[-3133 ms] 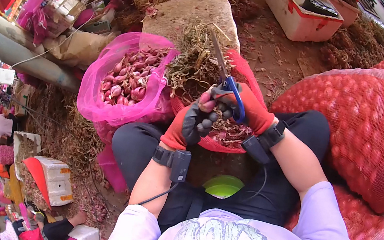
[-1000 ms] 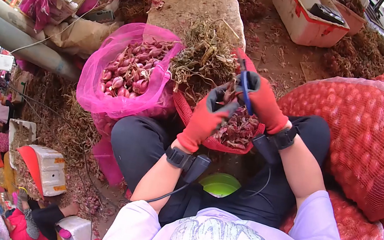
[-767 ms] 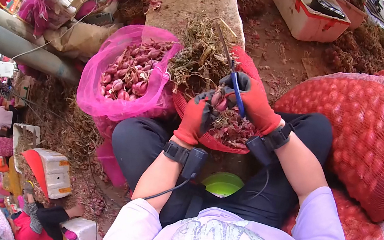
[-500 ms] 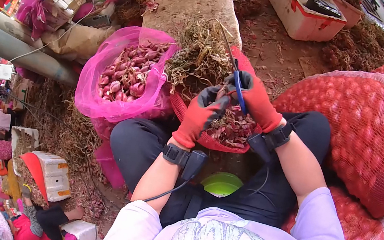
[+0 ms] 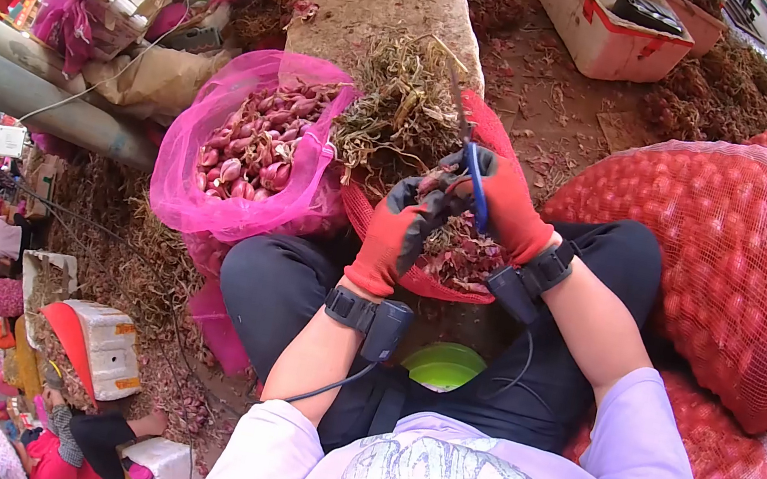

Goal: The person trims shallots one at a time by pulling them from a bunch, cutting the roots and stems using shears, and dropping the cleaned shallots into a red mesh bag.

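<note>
Gloved in red and dark grey, my left hand [image 5: 398, 232] is closed on a small reddish shallot [image 5: 430, 184] at its fingertips. My right hand [image 5: 509, 203], in a matching glove, grips blue-handled scissors [image 5: 476, 186], with the blades pointing up and away from me. Both hands almost meet above a red mesh bag [image 5: 436, 287] holding loose skins. Just beyond them lies a heap of dry stalks [image 5: 403, 111]. To the left, a pink mesh bag [image 5: 176, 195] stands open with many shallots [image 5: 263, 143] inside.
Large full red mesh sacks [image 5: 706, 253] rise on my right. A green bowl [image 5: 443, 366] sits between my legs. Ahead are a pale slab [image 5: 370, 19] and a foam box [image 5: 605, 38]. Pipes [image 5: 51, 103] run at left; another person [image 5: 68, 456] sits lower left.
My right hand and the scissors have shifted slightly left and the blades have tilted a little. The shallot in my left fingers shows more plainly.
</note>
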Tool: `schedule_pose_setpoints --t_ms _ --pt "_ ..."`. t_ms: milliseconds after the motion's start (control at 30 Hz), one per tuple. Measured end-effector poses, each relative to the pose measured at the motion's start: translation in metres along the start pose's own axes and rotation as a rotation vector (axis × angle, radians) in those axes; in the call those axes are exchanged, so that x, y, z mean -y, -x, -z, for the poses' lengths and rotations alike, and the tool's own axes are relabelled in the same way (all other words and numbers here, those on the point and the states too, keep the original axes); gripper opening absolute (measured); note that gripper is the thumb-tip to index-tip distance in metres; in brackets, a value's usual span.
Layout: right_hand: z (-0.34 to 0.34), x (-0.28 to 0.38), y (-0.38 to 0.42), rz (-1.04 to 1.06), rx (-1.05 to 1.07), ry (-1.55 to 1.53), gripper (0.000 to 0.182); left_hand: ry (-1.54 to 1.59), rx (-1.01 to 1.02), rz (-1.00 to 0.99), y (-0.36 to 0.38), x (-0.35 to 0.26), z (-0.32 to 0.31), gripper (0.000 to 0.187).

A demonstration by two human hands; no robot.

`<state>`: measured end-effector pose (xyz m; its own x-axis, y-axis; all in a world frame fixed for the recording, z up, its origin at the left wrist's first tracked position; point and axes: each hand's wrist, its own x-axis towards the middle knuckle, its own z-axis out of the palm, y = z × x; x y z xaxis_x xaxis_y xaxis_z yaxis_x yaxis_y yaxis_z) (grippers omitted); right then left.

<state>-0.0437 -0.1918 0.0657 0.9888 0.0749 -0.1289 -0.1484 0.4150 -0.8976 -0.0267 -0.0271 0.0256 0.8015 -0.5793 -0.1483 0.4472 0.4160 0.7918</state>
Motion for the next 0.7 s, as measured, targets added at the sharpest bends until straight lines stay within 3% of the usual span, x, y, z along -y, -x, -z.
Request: schedule_pose_setpoints --t_ms 67,100,200,267,333,433,533,700 --pt "0.01 0.002 -0.003 -0.097 0.039 -0.073 0.016 -0.082 -0.049 0.008 0.002 -0.005 -0.001 0.023" --pt "0.017 -0.004 -0.008 -0.083 -0.038 -0.01 0.016 -0.125 -0.071 0.014 0.002 -0.006 -0.002 0.022" --pt "0.046 -0.02 -0.025 -0.115 -0.234 0.082 0.02 0.034 0.104 0.046 -0.001 -0.005 0.001 0.021" --pt "0.05 -0.013 -0.023 -0.132 -0.164 0.041 0.021 -0.18 0.018 -0.009 -0.001 -0.004 0.005 0.02" --pt "0.044 -0.007 -0.025 -0.062 -0.095 0.194 0.028 0.348 -0.041 0.213 0.001 -0.012 0.01 0.022" --pt "0.03 0.013 -0.014 0.128 -0.116 0.7 0.024 0.511 -0.056 0.215 0.006 -0.02 0.004 0.024" --pt "0.019 0.014 -0.009 0.17 0.032 0.363 0.031 0.481 0.088 0.162 -0.003 -0.012 0.008 0.028" --pt "0.011 0.004 -0.009 0.179 0.08 0.449 0.031 0.519 0.257 0.245 0.0 -0.001 0.023 0.026"
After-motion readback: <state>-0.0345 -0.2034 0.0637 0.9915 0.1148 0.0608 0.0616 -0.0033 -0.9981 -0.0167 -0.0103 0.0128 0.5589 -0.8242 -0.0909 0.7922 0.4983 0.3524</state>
